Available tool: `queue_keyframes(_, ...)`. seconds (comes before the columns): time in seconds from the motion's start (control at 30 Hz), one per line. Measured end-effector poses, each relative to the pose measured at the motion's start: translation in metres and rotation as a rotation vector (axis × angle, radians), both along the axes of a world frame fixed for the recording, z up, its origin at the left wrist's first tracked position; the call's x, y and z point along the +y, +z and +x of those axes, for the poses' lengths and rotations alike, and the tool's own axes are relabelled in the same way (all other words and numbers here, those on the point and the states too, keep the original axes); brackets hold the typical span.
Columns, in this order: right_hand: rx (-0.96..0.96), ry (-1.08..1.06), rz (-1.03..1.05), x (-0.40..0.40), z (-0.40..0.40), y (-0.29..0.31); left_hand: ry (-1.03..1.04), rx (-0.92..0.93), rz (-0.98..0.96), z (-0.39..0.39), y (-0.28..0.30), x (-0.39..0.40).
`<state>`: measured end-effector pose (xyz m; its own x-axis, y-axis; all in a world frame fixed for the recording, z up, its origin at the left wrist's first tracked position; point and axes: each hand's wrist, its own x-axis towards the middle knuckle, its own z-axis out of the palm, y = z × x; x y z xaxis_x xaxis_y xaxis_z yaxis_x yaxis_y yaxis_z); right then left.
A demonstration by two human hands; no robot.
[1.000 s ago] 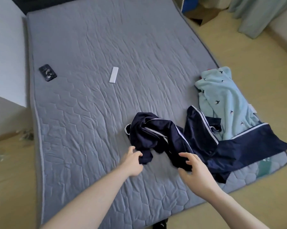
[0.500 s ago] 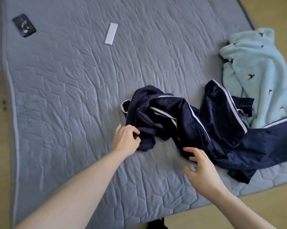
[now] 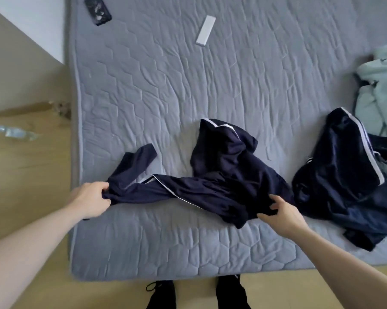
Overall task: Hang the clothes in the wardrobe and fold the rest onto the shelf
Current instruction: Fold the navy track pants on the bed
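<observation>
Both of my hands are on the navy garment (image 3: 221, 186) that lies stretched across the near part of the grey quilted mattress (image 3: 210, 85). My left hand (image 3: 89, 198) is closed tight around one end of it, fingers curled over a bunched handful of the dark fabric right at the left edge of the mattress. My right hand (image 3: 281, 210) rests on the other end with its fingers spread and half bent, thumb and fingertips touching the cloth; I cannot tell whether it really has a grip or is only pressing on it. Between my hands the garment runs as a twisted band with thin white piping along one seam. A sleeve-like flap sticks up and away near my left hand, and a crumpled hump of fabric with a white-edged opening rises in the middle.

Just beside my right hand, to its right, lies a second navy garment (image 3: 344, 175) with a white stripe, rumpled and reaching the mattress's near edge. Behind that, at the right border, is a pale mint piece of clothing (image 3: 379, 85). Far up the mattress, well apart from the clothes, lie a white remote-shaped bar (image 3: 205, 30) and a black phone (image 3: 97, 10). My dark shoes (image 3: 197, 293) show on the wooden floor (image 3: 27, 163) below.
</observation>
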<state>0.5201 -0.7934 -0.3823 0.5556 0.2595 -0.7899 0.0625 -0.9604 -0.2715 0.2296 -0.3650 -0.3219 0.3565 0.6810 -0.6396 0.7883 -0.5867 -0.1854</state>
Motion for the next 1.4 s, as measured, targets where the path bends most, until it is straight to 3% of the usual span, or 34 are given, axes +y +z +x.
queue_keyframes(0.07,0.047,0.010,0.029,0.016,-0.030,-0.007,-0.022,0.208,-0.059,-0.030,-0.001,-0.001)
queue_keyframes(0.13,0.034,0.000,0.059,0.031,-0.058,-0.011,0.032,0.241,0.009,-0.054,-0.003,0.001)
queue_keyframes(0.2,-0.049,-0.047,0.100,0.040,-0.078,-0.013,0.203,0.047,0.190,-0.074,-0.012,0.012)
queue_keyframes(0.33,-0.249,-0.085,0.126,0.049,-0.082,-0.023,0.520,-0.612,0.360,-0.064,-0.032,0.035)
queue_keyframes(0.37,-0.260,-0.077,0.103,0.050,-0.080,-0.027,0.493,-0.679,0.387,-0.057,-0.036,0.034)
queue_keyframes(0.43,-0.258,-0.034,0.062,0.050,-0.076,-0.038,0.212,-0.692,0.400,-0.042,-0.042,0.019)
queue_keyframes(0.53,-0.194,-0.012,-0.039,0.058,-0.067,-0.051,-0.239,-0.696,0.078,-0.022,-0.064,-0.036)
queue_keyframes(0.63,-0.099,0.002,-0.118,0.069,-0.057,-0.057,-0.314,-0.558,-0.418,0.001,-0.082,-0.111)
queue_keyframes(0.77,-0.067,0.057,-0.162,0.077,-0.059,-0.061,-0.340,-0.360,-0.639,0.028,-0.096,-0.195)
queue_keyframes(0.83,-0.072,0.015,-0.103,0.076,-0.062,-0.061,-0.393,-0.263,-0.660,0.037,-0.102,-0.225)
queue_keyframes(0.9,-0.195,0.044,-0.047,0.071,-0.062,-0.063,-0.530,-0.168,-0.621,0.046,-0.110,-0.243)
queue_keyframes(1.0,-0.361,0.258,-0.152,0.054,-0.056,-0.065,-0.659,-0.042,-0.576,0.054,-0.126,-0.252)
queue_keyframes(1.13,-0.154,0.413,-0.260,0.029,-0.048,-0.078,-0.517,-0.014,-0.585,0.054,-0.136,-0.246)
queue_keyframes(1.23,-0.166,0.437,-0.258,0.022,-0.054,-0.082,-0.410,-0.084,-0.523,0.052,-0.139,-0.240)
queue_keyframes(1.3,-0.099,0.328,-0.182,0.025,-0.065,-0.077,-0.419,-0.050,-0.509,0.051,-0.135,-0.232)
queue_keyframes(1.4,0.241,-0.173,0.039,0.044,-0.090,-0.050,-0.496,0.074,-0.456,0.035,-0.125,-0.215)
